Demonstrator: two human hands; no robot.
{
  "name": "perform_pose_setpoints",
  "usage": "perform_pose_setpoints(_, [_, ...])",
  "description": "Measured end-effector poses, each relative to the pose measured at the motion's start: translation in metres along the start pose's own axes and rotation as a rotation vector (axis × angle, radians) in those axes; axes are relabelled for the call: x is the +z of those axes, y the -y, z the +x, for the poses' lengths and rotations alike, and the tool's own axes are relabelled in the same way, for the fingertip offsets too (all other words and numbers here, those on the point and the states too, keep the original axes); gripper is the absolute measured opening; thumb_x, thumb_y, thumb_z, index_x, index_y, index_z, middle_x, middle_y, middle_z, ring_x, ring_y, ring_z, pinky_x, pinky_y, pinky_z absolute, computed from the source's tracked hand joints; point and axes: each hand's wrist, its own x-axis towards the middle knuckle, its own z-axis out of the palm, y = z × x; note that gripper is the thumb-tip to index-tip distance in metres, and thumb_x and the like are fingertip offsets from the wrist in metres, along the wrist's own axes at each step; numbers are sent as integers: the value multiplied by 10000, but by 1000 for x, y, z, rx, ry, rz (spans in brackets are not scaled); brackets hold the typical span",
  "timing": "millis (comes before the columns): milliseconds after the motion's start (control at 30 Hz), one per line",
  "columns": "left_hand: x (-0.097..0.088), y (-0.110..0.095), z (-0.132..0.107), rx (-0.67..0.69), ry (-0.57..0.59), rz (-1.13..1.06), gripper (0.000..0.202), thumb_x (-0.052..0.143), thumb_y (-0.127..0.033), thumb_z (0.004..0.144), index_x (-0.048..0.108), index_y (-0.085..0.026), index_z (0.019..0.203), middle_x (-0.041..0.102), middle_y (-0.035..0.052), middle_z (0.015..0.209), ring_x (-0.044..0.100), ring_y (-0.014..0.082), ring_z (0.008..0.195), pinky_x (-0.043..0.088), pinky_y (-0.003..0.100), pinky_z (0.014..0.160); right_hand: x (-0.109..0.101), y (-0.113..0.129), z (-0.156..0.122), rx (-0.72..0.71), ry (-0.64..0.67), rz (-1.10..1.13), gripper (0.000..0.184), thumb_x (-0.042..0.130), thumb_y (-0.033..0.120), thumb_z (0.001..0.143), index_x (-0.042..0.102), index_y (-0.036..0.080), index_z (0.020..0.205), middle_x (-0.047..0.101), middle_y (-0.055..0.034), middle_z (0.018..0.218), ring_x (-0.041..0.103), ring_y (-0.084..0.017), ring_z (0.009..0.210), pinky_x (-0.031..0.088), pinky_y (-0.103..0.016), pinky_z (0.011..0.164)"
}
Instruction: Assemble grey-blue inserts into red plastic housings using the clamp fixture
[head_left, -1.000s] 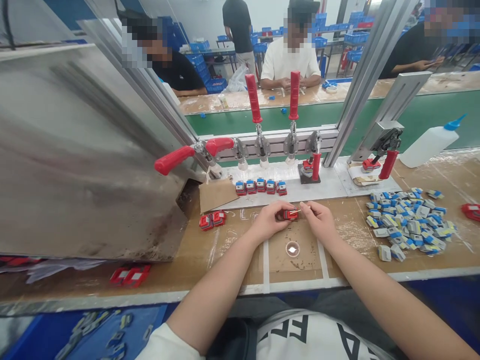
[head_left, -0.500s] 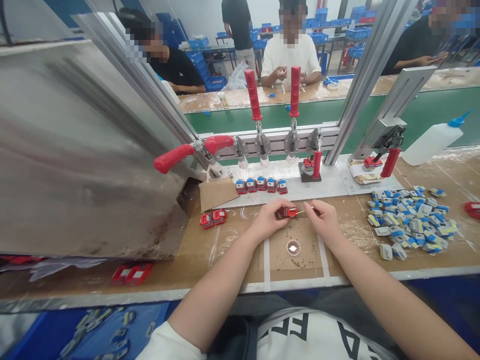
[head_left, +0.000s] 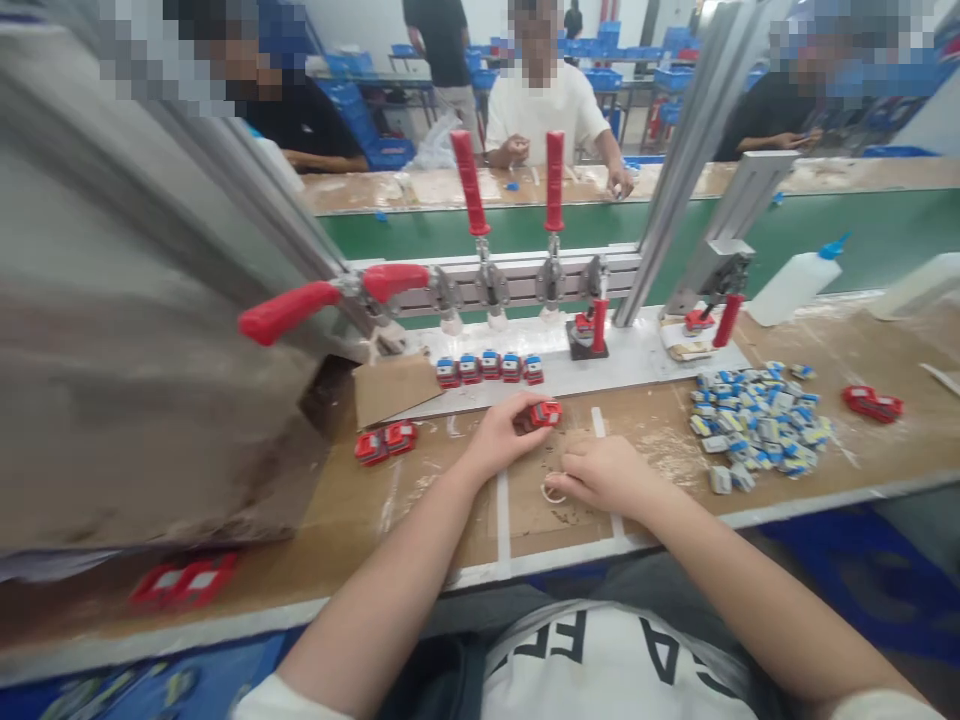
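My left hand (head_left: pixel 501 440) grips a small red plastic housing (head_left: pixel 547 413) with a pale patch, thumb and fingers around its side, just above the cardboard. Lower and to the right, my right hand (head_left: pixel 609 474) is closed in a pinch over a small round dish (head_left: pixel 552 499), covering part of it. The thin stick that showed in its fingers earlier is hidden by the hand. Behind my left hand, a row of red, grey and blue assembled blocks (head_left: pixel 490 364) stands on the white fixture base. Two red housings (head_left: pixel 385 442) lie to the left.
Red-handled toggle clamps (head_left: pixel 554 185) rise from a metal rail behind the row. A pile of grey-blue parts (head_left: pixel 761 420) lies on the right, near a red piece (head_left: pixel 872 403) and a white squeeze bottle (head_left: pixel 796 285). A metal box (head_left: pixel 150 330) fills the left. Co-workers sit opposite.
My right hand has moved from the red housing down to the round dish. My left hand still holds the housing, its red side now more exposed. The view has shifted right.
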Motion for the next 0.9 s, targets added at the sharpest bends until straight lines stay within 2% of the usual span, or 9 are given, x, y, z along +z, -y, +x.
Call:
perform_pose_setpoints(67, [-2, 1, 0, -24, -19, -14, 435, 724, -379, 855, 676, -207, 1251, 686, 85, 1243, 681, 230, 1049, 587, 349, 905, -9, 0, -17, 123, 4, -134, 426, 510, 567, 1010, 666, 183, 914, 706, -81, 887, 633, -198, 783, 355, -282, 634])
perform_pose_setpoints(133, [-4, 3, 1, -57, -66, -51, 526, 725, -441, 861, 639, -225, 1334, 660, 85, 1313, 670, 247, 1122, 568, 391, 992, -20, -7, -47, 297, -80, -214, 417, 476, 554, 1030, 674, 187, 1039, 727, -88, 962, 667, -203, 831, 382, -280, 663])
perform_pose_setpoints(233, [-5, 3, 0, -68, -154, -154, 664, 758, -455, 842, 544, -237, 1432, 666, 87, 1309, 664, 252, 1168, 539, 423, 1058, -32, -25, -109, 627, -287, -346, 380, 425, 478, 1064, 679, 203, 995, 742, -66, 916, 689, -194, 791, 386, -281, 651])
perform_pose_setpoints(300, [-5, -2, -1, -47, -185, -214, 679, 797, -426, 814, 543, -231, 1412, 679, 95, 1288, 661, 255, 1184, 531, 429, 1073, -33, -37, -146, 750, -318, -417, 360, 461, 489, 1047, 672, 208, 972, 742, -54, 885, 689, -202, 739, 378, -289, 614])
perform_pose_setpoints(400, [-3, -20, -5, -35, -182, -216, 538, 824, -383, 795, 636, -213, 1269, 695, 100, 1260, 670, 254, 1167, 511, 435, 1099, -23, -48, -176, 737, -264, -431, 312, 504, 480, 1027, 657, 209, 1051, 746, -60, 935, 706, -223, 766, 406, -294, 608])
perform_pose_setpoints(533, [10, -59, -14, -74, -70, -276, 465, 813, -330, 817, 649, -220, 1239, 708, 93, 1235, 687, 240, 1130, 538, 400, 1057, -7, -52, -179, 640, -261, -407, 256, 484, 371, 1036, 602, 186, 1170, 738, -95, 1030, 728, -244, 854, 468, -304, 651])
perform_pose_setpoints(667, [35, -93, -22, -79, 53, -463, 414, 803, -280, 829, 653, -203, 1206, 717, 105, 1203, 700, 229, 1092, 565, 357, 991, -2, -56, -178, 585, -345, -318, 181, 507, 353, 1006, 591, 197, 1040, 721, -67, 850, 720, -245, 719, 449, -298, 571])
perform_pose_setpoints(767, [55, -106, -24, -72, 79, -538, 394, 820, -261, 813, 665, -199, 1170, 709, 109, 1215, 687, 223, 1115, 554, 338, 996, -9, -54, -174, 548, -450, -39, 179, 551, 384, 976, 580, 213, 1017, 694, -27, 739, 691, -218, 631, 454, -284, 542])
perform_pose_setpoints(900, [80, -118, -23, -108, 90, -587, 418, 862, -228, 766, 666, -200, 1134, 707, 105, 1213, 681, 220, 1109, 544, 333, 993, -33, -38, -157, 490, -690, 427, 362, 561, 404, 996, 557, 239, 1317, 740, -85, 1148, 726, -223, 973, 567, -315, 813])
